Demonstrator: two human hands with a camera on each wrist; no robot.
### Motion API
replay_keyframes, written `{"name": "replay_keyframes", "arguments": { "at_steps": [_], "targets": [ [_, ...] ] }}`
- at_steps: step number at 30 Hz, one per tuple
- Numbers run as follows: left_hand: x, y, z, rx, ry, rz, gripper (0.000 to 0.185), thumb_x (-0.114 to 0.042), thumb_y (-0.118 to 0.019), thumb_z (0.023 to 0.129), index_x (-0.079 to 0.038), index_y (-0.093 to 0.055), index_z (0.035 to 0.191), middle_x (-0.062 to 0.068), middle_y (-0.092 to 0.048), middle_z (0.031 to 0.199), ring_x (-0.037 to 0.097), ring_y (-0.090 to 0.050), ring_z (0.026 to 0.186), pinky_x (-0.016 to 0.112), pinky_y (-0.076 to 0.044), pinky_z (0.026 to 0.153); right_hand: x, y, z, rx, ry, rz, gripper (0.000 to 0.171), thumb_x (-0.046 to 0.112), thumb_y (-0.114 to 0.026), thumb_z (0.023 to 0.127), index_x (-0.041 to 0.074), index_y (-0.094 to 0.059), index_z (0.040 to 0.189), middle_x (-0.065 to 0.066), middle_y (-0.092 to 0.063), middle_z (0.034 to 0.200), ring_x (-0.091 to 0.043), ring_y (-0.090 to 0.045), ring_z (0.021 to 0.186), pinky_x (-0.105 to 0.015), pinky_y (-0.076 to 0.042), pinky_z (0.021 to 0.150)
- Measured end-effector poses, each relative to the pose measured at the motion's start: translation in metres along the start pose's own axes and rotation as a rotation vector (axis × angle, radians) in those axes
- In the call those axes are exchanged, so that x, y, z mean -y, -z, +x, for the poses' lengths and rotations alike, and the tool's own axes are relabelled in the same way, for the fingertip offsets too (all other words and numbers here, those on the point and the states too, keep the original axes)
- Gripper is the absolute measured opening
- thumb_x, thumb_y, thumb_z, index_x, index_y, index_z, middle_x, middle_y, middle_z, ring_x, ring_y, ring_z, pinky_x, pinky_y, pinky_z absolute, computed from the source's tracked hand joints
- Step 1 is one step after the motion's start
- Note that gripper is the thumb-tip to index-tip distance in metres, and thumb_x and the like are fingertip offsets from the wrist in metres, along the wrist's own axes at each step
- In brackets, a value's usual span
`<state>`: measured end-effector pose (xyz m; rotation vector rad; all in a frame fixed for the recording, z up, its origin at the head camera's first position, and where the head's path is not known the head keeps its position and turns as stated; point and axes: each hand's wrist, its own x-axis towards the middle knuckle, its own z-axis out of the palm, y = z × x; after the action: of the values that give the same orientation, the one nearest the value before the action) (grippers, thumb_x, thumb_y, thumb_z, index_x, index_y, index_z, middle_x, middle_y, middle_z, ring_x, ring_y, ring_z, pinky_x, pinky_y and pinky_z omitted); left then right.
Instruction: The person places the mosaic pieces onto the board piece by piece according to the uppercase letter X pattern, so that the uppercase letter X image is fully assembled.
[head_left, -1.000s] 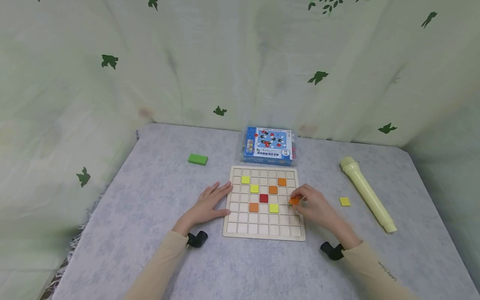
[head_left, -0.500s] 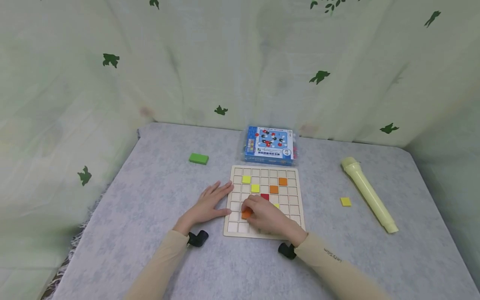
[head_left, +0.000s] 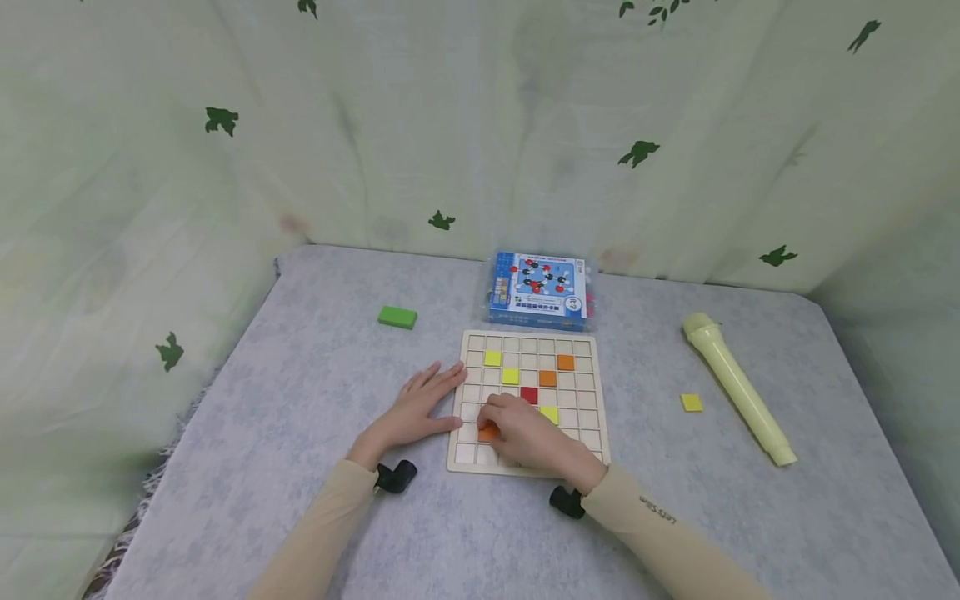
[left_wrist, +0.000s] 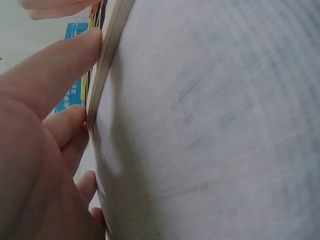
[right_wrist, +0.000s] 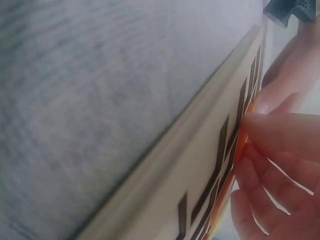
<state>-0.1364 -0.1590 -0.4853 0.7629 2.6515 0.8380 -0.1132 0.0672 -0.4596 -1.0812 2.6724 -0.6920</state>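
Observation:
A light wooden grid board (head_left: 587, 400) lies on the table between the hands. My left hand (head_left: 412, 412) rests at its left edge with fingers spread, thumb and fingertips touching the rim, as the left wrist view also shows. Over the lower-left cells my right hand (head_left: 531, 435) pinches an orange square tile (head_left: 488, 432) between thumb and fingers. The right wrist view has that tile (right_wrist: 241, 144) right down at the grid. Yellow tiles (head_left: 510, 377), orange tiles (head_left: 547, 378) and a red tile (head_left: 528, 395) sit in other cells. My right hand hides some lower cells.
Behind the board stands a blue boxed molecule set (head_left: 542, 290). A green block (head_left: 397, 317) lies at the back left. To the right are a loose yellow tile (head_left: 691, 403) and a long pale-yellow tube (head_left: 738, 390). Fabric walls (head_left: 480, 125) enclose the table.
My right hand has carried the orange tile from the board's right side to its lower left, then lowered it slightly leftward to the grid. The left hand has stayed at the rim.

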Motion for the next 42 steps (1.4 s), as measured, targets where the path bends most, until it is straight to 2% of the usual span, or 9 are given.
{"name": "replay_keyframes", "arguments": {
  "at_steps": [4,7,12,16,19,23,27,32,42],
  "targets": [
    [0.001,-0.001,0.001,0.002,0.003,0.012,0.075,-0.044,-0.057,0.085,-0.019,-0.02,0.145,-0.006,-0.014,0.149,0.022,-0.002,0.136,0.043,0.0,0.107,-0.005,0.01,-0.009,-0.03,-0.048,0.057,0.017,0.008,-0.061,0.082,0.012,-0.063,0.098,0.005,-0.056,0.096,-0.01,-0.049,0.088,-0.024,-0.044,0.08],
    [0.001,-0.001,0.002,0.007,0.013,0.017,0.075,-0.045,-0.057,0.085,-0.02,-0.02,0.145,-0.006,-0.014,0.149,0.022,-0.002,0.136,0.042,0.0,0.107,-0.019,0.022,-0.025,-0.1,-0.132,0.11,0.018,0.008,-0.062,0.081,0.011,-0.063,0.099,0.003,-0.057,0.097,-0.013,-0.051,0.089,-0.027,-0.045,0.079],
    [0.0,-0.001,0.001,0.012,0.02,0.019,0.075,-0.043,-0.058,0.085,-0.019,-0.02,0.145,-0.004,-0.015,0.149,0.023,-0.001,0.136,0.042,0.0,0.107,-0.067,0.04,-0.071,-0.264,-0.272,0.121,0.02,0.003,-0.065,0.078,0.008,-0.063,0.097,-0.001,-0.057,0.096,-0.018,-0.052,0.087,-0.033,-0.046,0.074],
    [0.0,0.0,0.0,0.011,0.016,0.018,0.075,-0.041,-0.059,0.085,-0.018,-0.02,0.145,-0.003,-0.016,0.149,0.024,-0.001,0.136,0.042,0.0,0.107,-0.112,0.052,-0.115,-0.36,-0.345,0.067,0.024,-0.001,-0.066,0.076,0.004,-0.062,0.1,-0.008,-0.058,0.097,-0.024,-0.053,0.089,-0.04,-0.045,0.075],
    [0.0,0.0,-0.001,0.006,0.013,0.016,0.074,-0.041,-0.059,0.085,-0.017,-0.021,0.145,-0.003,-0.016,0.149,0.024,-0.002,0.136,0.043,0.0,0.107,-0.138,0.06,-0.141,-0.385,-0.404,0.036,0.026,-0.002,-0.066,0.076,0.0,-0.061,0.101,-0.014,-0.057,0.101,-0.03,-0.052,0.093,-0.045,-0.043,0.077],
    [0.0,0.0,-0.002,0.003,0.014,0.016,0.075,-0.041,-0.058,0.085,-0.017,-0.02,0.145,-0.003,-0.015,0.149,0.024,-0.001,0.136,0.043,0.0,0.107,-0.156,0.067,-0.16,-0.378,-0.46,0.009,0.028,-0.005,-0.063,0.073,-0.003,-0.061,0.101,-0.018,-0.055,0.102,-0.034,-0.051,0.095,-0.047,-0.041,0.078],
    [0.0,-0.001,-0.001,0.007,0.026,0.013,0.075,-0.043,-0.058,0.085,-0.019,-0.02,0.145,-0.005,-0.015,0.149,0.023,-0.001,0.136,0.043,0.0,0.107,-0.161,0.069,-0.164,-0.392,-0.441,-0.029,0.027,-0.01,-0.062,0.07,-0.005,-0.062,0.096,-0.018,-0.057,0.094,-0.033,-0.053,0.087,-0.045,-0.044,0.071],
    [0.001,-0.002,0.0,0.005,0.021,0.008,0.076,-0.043,-0.059,0.084,-0.02,-0.02,0.145,-0.005,-0.015,0.149,0.023,-0.001,0.136,0.043,0.0,0.107,-0.155,0.068,-0.156,-0.363,-0.422,-0.033,0.024,-0.005,-0.068,0.072,-0.002,-0.062,0.094,-0.012,-0.058,0.088,-0.026,-0.055,0.079,-0.039,-0.046,0.066],
    [0.001,-0.001,0.001,0.002,0.006,0.005,0.076,-0.042,-0.059,0.085,-0.018,-0.02,0.145,-0.004,-0.015,0.149,0.024,-0.001,0.136,0.042,0.001,0.107,-0.095,0.047,-0.114,-0.309,-0.255,0.069,0.024,0.003,-0.071,0.075,0.006,-0.062,0.097,0.001,-0.058,0.092,-0.014,-0.053,0.083,-0.032,-0.048,0.07]
  ]
}}
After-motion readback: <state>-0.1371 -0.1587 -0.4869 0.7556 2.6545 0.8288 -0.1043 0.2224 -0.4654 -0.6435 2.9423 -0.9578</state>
